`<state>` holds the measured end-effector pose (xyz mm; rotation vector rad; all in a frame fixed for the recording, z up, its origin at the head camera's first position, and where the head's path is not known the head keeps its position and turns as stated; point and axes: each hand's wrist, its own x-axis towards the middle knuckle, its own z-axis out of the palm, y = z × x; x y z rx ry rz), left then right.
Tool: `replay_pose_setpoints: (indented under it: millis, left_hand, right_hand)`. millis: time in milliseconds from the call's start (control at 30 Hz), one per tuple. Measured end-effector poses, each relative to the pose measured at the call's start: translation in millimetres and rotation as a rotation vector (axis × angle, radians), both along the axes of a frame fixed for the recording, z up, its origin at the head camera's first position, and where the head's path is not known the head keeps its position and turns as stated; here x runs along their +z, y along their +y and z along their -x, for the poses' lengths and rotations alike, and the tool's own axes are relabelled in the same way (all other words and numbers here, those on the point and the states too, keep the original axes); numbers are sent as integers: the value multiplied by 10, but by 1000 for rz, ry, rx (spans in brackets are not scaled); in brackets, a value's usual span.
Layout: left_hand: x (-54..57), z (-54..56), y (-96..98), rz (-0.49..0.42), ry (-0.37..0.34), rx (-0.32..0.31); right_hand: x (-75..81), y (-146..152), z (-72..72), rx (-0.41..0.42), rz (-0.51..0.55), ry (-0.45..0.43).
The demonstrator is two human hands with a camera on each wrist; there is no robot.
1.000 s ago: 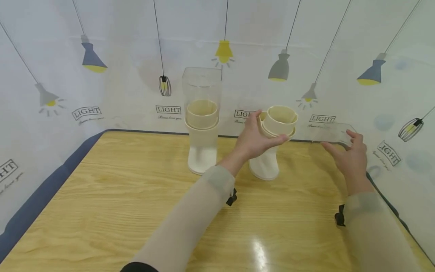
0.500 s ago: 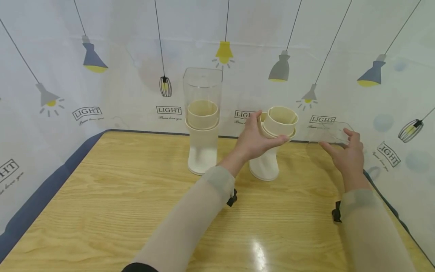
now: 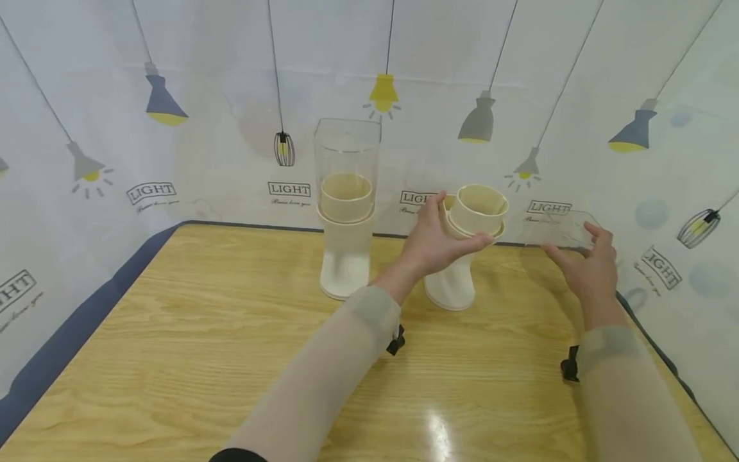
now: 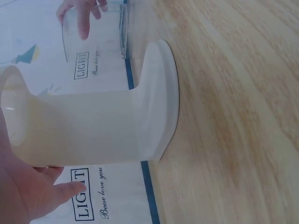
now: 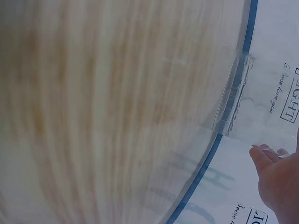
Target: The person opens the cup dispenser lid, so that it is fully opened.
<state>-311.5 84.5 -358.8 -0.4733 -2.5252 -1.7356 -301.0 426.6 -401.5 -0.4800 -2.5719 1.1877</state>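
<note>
My left hand (image 3: 430,247) grips the upper part of a cream-white stand (image 3: 450,285) with a round collar on top, something like a dispenser base. It stands upright on the table; the left wrist view shows the stand's body (image 4: 84,126) and foot, with the left hand (image 4: 32,189) at its upper end. Off to the right, my right hand (image 3: 591,273) holds a clear plastic container (image 3: 568,226) between thumb and fingers, apart from the stand. In the right wrist view the transparent container (image 5: 271,102) is hard to make out beside the right hand (image 5: 282,182).
A matching cream stand (image 3: 346,263) is at the left, with a clear container (image 3: 348,141) upright over its collar. The wooden table (image 3: 202,333) ends at a blue edge along the back. Behind it hangs a white cloth (image 3: 219,96) printed with lamps.
My right hand has shifted slightly left with the clear container, which has turned a little. The left hand keeps its grip on the stand. The head view has tilted up slightly.
</note>
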Motion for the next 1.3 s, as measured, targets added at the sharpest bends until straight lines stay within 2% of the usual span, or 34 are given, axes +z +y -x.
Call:
replay_pose_setpoints:
  millis: [167,300,433,500,633,767,900,1067,1300]
  left_hand:
    - [-36,-32,33,-39,-25,-34]
    - [-89,-70,39,-39,-60,-28]
    - [-108,-124,-15,-39,-86,5]
    - [-105,-153,-70,-42,-75,4]
    - [-100,-257,-234,-48,-14,-59]
    - [-77,-429,-423,-51,56,-152]
    - [-18,-611,-622,-94,73,-224]
    - [37,-787,-886,-73,71,-241]
    - [16,-956,-1257,-43,136,-257]
  right_hand:
    - [29,84,-101,32,-57,-12]
    - [96,99,-205,38,-88,49]
    - [272,-11,-327,4,-88,160]
    - [384,-115,-400,-12,-90,224]
    - [600,-411,-586,9,-57,291]
    - [697,-724,-789,104,-62,354]
    - [713,-1019,-972,238,-76,507]
    - [758,-1321,-1151,404,-84,646]
    - [828,-1680,-1238,590,-165,738]
